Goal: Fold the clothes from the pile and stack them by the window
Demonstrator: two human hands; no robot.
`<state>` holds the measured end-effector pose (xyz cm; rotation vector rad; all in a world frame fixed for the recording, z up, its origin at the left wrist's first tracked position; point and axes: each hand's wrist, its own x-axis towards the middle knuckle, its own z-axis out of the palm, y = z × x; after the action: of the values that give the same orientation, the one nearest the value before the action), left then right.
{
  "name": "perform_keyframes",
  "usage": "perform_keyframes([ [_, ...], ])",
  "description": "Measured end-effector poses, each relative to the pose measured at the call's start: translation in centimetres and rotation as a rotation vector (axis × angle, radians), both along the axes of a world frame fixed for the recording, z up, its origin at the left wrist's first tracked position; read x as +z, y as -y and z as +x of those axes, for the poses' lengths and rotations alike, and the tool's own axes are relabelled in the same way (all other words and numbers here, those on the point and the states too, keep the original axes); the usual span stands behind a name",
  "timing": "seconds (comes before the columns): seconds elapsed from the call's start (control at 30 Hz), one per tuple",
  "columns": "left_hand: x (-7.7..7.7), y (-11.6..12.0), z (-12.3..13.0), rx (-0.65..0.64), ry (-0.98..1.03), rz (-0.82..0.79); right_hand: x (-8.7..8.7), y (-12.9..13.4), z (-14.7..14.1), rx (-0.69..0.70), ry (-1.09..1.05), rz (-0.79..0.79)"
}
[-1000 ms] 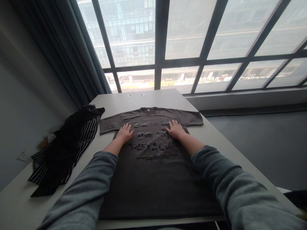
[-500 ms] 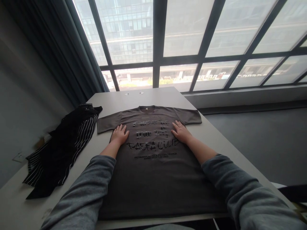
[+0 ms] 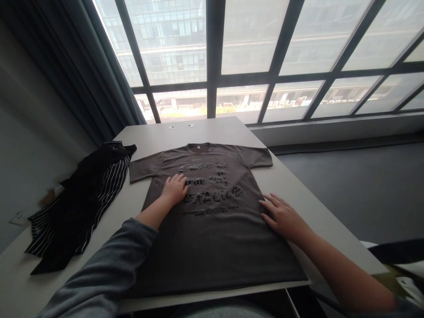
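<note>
"Where's the shirt (image 3: pixel 212 247)?"

"Flat on the white table (image 3: pixel 215 132), face up, neck toward the window (image 3: pixel 247 39), its hem close to the person's side."

"And the left hand (image 3: pixel 175 190)?"

"Resting on the shirt's chest, fingers loosely spread, gripping nothing (it covers the start of some of the lettering (image 3: pixel 215 194))."

"The right hand (image 3: pixel 283 218)?"

"Loose too, fingers apart, at the shirt's right side edge. I can't tell how firmly the fingertips touch the cloth."

"Anything else there?"

"Crumpled black clothing (image 3: pixel 76 198) with white stripes lies left of the shirt, below the curtain (image 3: pixel 82 66)."
</note>
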<state>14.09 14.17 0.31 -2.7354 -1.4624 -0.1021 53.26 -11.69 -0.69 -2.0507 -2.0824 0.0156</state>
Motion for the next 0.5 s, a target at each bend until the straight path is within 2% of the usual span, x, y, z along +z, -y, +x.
perform_keyframes([
  [0.1, 0.4, 4.6, 4.4, -0.398, 0.055, -0.062, 2.6, 4.6, -1.3, 0.086, -0.127, -0.079],
  [0.13, 0.4, 5.7, 6.0, -0.484, 0.065, -0.068, 3.4, 5.9, -1.7, 0.151, -0.177, -0.158],
  [0.2, 0.4, 7.2, 9.4, -0.577, 0.052, -0.094, 4.7, 8.1, -2.5, 0.255, -0.239, -0.31],
  [0.27, 0.3, 7.6, 12.4, -0.58, 0.006, -0.151, 5.2, 9.7, -3.0, 0.282, -0.251, -0.397],
  [0.37, 0.0, 7.3, 15.9, -0.515, -0.038, -0.23, 5.1, 11.0, -3.1, 0.278, -0.256, -0.44],
  [0.5, -0.6, 6.9, 17.7, -0.47, 0.016, -0.243, 4.8, 12.0, -2.6, 0.283, -0.322, -0.438],
])
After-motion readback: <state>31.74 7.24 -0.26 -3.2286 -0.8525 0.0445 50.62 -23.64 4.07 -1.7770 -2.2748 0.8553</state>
